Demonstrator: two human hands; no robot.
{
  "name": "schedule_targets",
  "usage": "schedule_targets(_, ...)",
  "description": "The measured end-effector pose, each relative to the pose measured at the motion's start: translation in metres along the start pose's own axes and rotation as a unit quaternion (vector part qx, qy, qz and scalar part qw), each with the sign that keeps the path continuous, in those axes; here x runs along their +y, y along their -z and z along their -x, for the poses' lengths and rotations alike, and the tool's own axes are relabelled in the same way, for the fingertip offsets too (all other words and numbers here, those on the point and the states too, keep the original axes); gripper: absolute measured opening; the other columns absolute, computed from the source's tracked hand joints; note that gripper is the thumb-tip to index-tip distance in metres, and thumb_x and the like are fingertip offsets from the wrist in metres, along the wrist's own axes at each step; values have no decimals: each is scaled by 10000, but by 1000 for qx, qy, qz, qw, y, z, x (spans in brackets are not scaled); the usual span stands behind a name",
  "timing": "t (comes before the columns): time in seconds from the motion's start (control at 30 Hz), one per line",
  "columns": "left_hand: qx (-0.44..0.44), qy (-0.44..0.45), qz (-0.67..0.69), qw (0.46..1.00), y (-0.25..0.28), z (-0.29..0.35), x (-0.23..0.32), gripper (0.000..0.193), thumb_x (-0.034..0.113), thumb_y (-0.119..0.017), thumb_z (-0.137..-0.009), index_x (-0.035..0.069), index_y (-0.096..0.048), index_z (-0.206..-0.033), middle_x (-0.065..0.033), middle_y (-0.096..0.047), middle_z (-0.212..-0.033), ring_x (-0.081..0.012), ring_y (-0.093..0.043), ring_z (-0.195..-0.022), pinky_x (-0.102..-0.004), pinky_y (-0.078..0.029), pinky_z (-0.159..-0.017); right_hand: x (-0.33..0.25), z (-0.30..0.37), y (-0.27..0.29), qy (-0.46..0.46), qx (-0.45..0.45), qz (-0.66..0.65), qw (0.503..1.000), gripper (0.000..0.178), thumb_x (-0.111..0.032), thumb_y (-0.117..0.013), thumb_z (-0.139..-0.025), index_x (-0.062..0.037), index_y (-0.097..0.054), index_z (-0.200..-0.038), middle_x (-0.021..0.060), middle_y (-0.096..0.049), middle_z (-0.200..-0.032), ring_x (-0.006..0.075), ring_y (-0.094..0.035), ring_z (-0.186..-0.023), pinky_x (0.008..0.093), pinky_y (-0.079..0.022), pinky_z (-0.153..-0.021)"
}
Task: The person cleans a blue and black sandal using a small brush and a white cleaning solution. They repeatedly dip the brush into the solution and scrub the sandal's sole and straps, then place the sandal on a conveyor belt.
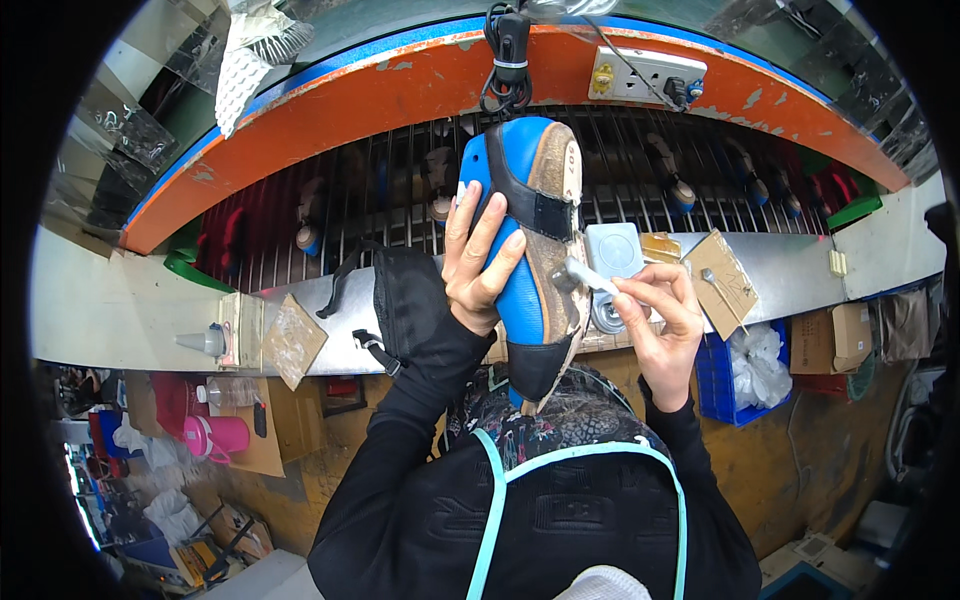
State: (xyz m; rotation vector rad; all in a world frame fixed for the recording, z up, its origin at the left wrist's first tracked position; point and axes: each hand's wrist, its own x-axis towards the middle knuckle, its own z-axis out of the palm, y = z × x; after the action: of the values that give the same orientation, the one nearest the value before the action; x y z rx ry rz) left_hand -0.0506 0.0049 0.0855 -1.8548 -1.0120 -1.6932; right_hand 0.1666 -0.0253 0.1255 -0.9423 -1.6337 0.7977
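Observation:
A blue and black shoe upper [519, 300] with a tan-brown underside stands lengthwise in front of me, toe end and heel not told apart. My left hand [478, 265] grips it from the left, fingers laid over the blue side. Between thumb and fingertips, my right hand [662, 325] pinches a small brush [592, 277] with a whitish handle. The brush's head meets the lower edge of the underside, near the shoe's middle. Close behind the right hand are a white square-topped container [615, 248] and a small round pot [606, 314], partly hidden by the brush.
Behind the shoe runs a rack of metal rods [400, 165] carrying several shoes, under an orange beam [380, 90] with a power strip [648, 76]. A black bag [408, 300] lies left; cardboard [735, 290] with another brush lies right. A blue crate [715, 385] holds plastic bags.

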Motion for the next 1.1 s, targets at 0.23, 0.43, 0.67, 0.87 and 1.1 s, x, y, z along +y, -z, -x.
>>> schedule_targets(0.23, -42, -23, -25, 999, 0, -1, -4, 361, 161, -724, -775, 210, -601, -1111, -130, -617, -1261, -419, -544, -1200, -573, -400, -1009, 2, -12, -1, 86, 50, 166, 981, 200, -40, -742, -778, -48, -740, -977, 42, -569, -949, 120, -550, -737, 262, -392, -712)
schedule_targets(0.43, -57, -44, -47, 996, -2, -4, -9, 358, 161, -720, -773, 235, -605, -1104, -88, -637, -1242, -397, -560, -1189, -561, -407, -1004, 2, -15, -6, 162, 118, 292, 935, 252, -130, -791, -730, -144, -756, -980, 10, -597, -938, 137, -532, -802, 315, -276, -790)
schedule_targets(0.67, -57, -45, -50, 996, -5, -5, -12, 358, 170, -728, -764, 247, -613, -1093, -79, -652, -1218, -383, -569, -1183, -548, -398, -1020, 6, -17, -10, 208, 161, 346, 900, 304, -141, -818, -697, -161, -756, -994, 10, -597, -939, 130, -539, -816, 328, -255, -782)
schedule_targets(0.87, -58, -46, -42, 996, -4, -9, -15, 356, 172, -725, -767, 249, -609, -1094, -86, -651, -1218, -385, -570, -1182, -548, -409, -1013, 2, -25, -8, 213, 154, 316, 912, 287, -141, -810, -702, -167, -758, -982, 8, -601, -936, 132, -536, -799, 326, -265, -795)
schedule_targets(1.1, -49, -56, -35, 997, -2, -15, -18, 355, 164, -726, -766, 240, -606, -1091, -95, -646, -1221, -400, -568, -1179, -554, -422, -1005, -9, -42, 18, 171, -1, 257, 951, 200, -108, -782, -725, -94, -756, -923, 32, -598, -911, 130, -558, -706, 294, -334, -783)
